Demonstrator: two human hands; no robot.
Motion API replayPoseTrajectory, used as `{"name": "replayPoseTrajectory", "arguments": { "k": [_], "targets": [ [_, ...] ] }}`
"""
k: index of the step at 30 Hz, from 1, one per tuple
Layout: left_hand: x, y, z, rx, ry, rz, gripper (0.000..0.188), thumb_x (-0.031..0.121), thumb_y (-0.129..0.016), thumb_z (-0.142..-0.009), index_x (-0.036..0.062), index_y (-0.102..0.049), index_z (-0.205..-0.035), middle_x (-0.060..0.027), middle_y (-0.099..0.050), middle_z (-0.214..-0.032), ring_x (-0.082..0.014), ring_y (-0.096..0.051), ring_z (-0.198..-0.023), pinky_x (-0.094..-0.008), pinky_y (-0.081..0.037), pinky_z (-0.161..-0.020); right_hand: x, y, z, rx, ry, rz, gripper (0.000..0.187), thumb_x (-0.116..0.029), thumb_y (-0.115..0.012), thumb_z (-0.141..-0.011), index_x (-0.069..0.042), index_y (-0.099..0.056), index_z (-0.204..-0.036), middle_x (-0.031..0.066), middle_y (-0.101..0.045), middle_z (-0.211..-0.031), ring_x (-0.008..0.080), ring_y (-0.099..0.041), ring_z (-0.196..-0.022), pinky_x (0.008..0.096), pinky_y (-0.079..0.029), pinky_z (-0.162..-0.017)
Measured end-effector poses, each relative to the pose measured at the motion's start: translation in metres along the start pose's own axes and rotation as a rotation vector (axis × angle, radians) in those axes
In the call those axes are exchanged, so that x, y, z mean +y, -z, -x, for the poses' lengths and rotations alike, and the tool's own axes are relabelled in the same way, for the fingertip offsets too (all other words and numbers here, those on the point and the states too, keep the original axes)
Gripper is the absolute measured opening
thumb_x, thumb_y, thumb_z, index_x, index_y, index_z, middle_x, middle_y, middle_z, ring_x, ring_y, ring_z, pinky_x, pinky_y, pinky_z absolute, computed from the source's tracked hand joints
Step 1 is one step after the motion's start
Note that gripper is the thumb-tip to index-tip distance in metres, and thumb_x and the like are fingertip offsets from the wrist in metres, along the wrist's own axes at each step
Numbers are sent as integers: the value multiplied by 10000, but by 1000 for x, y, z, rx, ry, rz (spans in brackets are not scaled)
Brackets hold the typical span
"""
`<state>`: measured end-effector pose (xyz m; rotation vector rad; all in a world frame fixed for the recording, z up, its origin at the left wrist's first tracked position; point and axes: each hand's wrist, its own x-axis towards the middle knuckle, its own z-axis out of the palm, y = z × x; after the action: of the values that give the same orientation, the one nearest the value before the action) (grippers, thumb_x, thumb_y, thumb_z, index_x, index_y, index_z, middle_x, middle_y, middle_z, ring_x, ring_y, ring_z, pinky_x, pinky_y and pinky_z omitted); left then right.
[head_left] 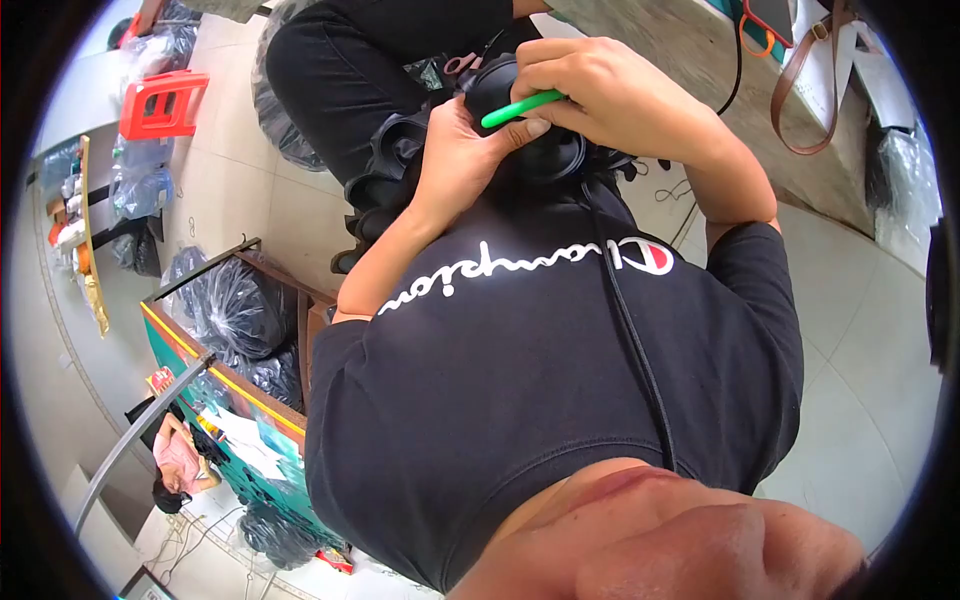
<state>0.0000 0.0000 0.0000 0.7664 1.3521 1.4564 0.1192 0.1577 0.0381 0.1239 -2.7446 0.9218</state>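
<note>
My right hand [590, 85] is closed around a slim green-handled tool [522, 107], its rounded end pointing toward my left hand. The tool's working end is hidden by the fingers. My left hand [455, 150] grips a round black cup-like part [490, 88] over my lap, and the right fingers press against it too. Just below lies another round black part [557, 155] with a ringed rim. Several more black hollow parts [397, 140] are heaped on my lap beside the left wrist. Pink-handled scissors [462, 64] rest beyond the left hand.
A worktop [700, 60] stands at the right, with a brown strap [805, 125] hanging over it. On the left are a red stool [163, 105], a bin of dark plastic bags [240, 310] and a green-topped table [250, 470], where another person [180, 455] sits.
</note>
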Motion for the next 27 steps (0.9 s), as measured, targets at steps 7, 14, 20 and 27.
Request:
{"name": "replayPoseTrajectory", "arguments": {
  "k": [7,14,20,27],
  "targets": [
    [-5,2,0,35,8,28,255,62,-752,-814,-14,-645,-1033,-30,-683,-948,-77,-617,-848,-239,-513,-791,15,-5,-1,159,5,0,133,-55,-648,-812,-1,-603,-925,90,-535,-860,291,-552,-733,378,-438,-651],
    [-1,-5,-2,26,-20,102,299,74,-752,-819,-20,-628,-1074,-49,-679,-986,-90,-613,-866,-249,-506,-820,12,26,-3,5,-223,-376,141,4,-612,-816,39,-611,-953,160,-572,-884,331,-588,-804,390,-476,-706],
    [-17,3,-1,27,-144,153,316,158,-725,-864,-29,-622,-1097,-28,-670,-986,-75,-580,-872,-236,-478,-824,9,5,3,56,-122,-352,166,-125,-682,-867,32,-642,-902,50,-524,-772,147,-471,-635,280,-378,-570],
    [-15,2,0,45,-201,122,296,163,-706,-879,-31,-627,-1089,-23,-670,-968,-71,-573,-862,-231,-478,-813,5,2,7,103,-71,-308,138,-82,-696,-845,41,-656,-893,78,-554,-765,193,-497,-633,296,-397,-566]
  ]
}}
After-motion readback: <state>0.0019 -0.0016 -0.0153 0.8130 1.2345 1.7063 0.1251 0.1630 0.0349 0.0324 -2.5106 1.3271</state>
